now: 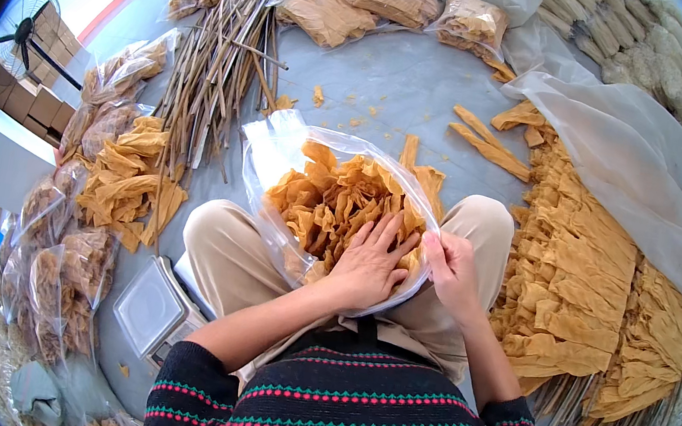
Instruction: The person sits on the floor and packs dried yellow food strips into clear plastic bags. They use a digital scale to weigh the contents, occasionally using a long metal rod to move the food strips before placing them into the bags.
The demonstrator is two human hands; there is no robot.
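A clear plastic bag stands between my knees with its mouth open. It holds crumpled yellow-brown dried sheets that look like tofu skin. My left hand lies flat on the sheets inside the bag, its fingers spread. At the bag's right side, my right hand pinches the rim between thumb and fingers. Just beyond the bag, a loose strip of the same sheet lies on the floor, partly hidden by the rim.
To the right lies a large stack of folded sheets, partly under a translucent plastic sheet. Thin sticks are piled ahead-left, beside a loose sheet heap. A weighing scale sits by my left knee. Filled bags line the left side.
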